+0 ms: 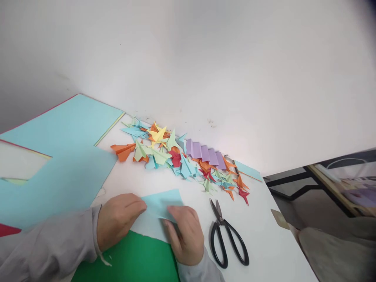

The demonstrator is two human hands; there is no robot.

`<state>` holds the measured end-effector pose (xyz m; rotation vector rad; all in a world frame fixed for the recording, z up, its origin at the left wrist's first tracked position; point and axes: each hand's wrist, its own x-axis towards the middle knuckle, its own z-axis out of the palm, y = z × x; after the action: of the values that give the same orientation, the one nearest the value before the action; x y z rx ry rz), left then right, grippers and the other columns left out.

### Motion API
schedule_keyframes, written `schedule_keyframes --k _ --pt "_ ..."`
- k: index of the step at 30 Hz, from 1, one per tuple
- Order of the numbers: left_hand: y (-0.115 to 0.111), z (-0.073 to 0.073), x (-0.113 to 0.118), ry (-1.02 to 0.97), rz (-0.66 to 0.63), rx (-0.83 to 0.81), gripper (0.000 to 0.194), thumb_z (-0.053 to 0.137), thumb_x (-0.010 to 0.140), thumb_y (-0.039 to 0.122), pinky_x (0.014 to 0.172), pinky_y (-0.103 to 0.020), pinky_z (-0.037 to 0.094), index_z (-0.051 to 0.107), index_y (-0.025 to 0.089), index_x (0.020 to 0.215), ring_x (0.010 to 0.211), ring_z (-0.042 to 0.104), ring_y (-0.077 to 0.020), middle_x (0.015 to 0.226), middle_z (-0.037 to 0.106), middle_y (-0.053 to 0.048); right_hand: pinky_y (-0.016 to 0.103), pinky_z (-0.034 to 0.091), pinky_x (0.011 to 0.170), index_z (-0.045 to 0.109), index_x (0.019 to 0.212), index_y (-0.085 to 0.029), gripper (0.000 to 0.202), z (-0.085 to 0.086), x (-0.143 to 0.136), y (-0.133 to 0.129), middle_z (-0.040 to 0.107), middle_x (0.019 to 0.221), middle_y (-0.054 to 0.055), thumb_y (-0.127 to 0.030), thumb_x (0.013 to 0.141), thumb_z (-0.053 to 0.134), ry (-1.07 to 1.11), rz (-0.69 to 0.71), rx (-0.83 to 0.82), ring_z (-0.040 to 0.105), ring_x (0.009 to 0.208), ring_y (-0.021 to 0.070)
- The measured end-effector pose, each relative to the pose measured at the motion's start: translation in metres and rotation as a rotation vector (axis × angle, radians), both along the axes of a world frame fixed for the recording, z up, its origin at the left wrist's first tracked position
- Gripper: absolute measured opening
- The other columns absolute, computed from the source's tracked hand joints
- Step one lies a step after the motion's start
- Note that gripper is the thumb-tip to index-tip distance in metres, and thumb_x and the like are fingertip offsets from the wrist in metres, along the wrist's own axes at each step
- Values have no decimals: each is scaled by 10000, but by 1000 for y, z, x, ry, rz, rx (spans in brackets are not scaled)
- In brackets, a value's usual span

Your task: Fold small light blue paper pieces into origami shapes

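A small sheet of light blue paper (164, 196) lies between my hands on the white table, in front of me. My left hand (119, 217) has its fingers curled together at the paper's left corner. At the right edge, my right hand (188, 233) pinches the paper between thumb and fingers, slightly blurred. Beneath the near side of the sheet, a pale area and a green sheet (129, 260) show. To the right of my right hand lies a pair of black-handled scissors (225, 235), blades slightly apart and pointing away.
Several folded paper planes (158, 154) in many colours form a pile along the wall. A pleated purple paper strip (205, 152) rests on it. Large light blue sheets (64, 172) cover the left side. The table's right edge slopes past a tan piece (279, 219).
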<state>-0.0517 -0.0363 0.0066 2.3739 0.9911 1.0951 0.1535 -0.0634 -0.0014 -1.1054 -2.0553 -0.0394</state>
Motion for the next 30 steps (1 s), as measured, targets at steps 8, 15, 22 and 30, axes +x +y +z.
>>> schedule_keyframes --k 8,15,22,30 --pt "8 12 11 -580 129 -1114 202 481 764 365 398 -229 467 431 195 861 441 518 -111 575 528 47 537 302 937 589 990 -229 269 5 -13 -14 632 976 90 -234 722 610 -235 -30 181 553 973 274" --pt "0 5 4 -220 127 -691 110 434 796 248 436 -227 438 442 195 893 455 492 -108 554 475 47 377 467 740 599 965 -162 283 7 -8 -7 690 841 72 -31 768 444 -219 76 69 623 796 191" --pt "-2 -7 -1 174 -60 6 292 380 724 26 878 -389 420 570 119 926 996 481 -221 1032 560 -126 336 527 625 593 954 -170 260 0 -5 -6 678 818 83 -74 722 525 -110 110 -33 624 779 204" --pt "2 -11 -1 238 -59 123 277 376 794 51 771 -359 465 572 144 966 845 548 -188 860 641 -78 295 464 558 577 792 -167 146 0 -5 -4 600 662 51 -54 757 489 80 30 -219 551 637 158"
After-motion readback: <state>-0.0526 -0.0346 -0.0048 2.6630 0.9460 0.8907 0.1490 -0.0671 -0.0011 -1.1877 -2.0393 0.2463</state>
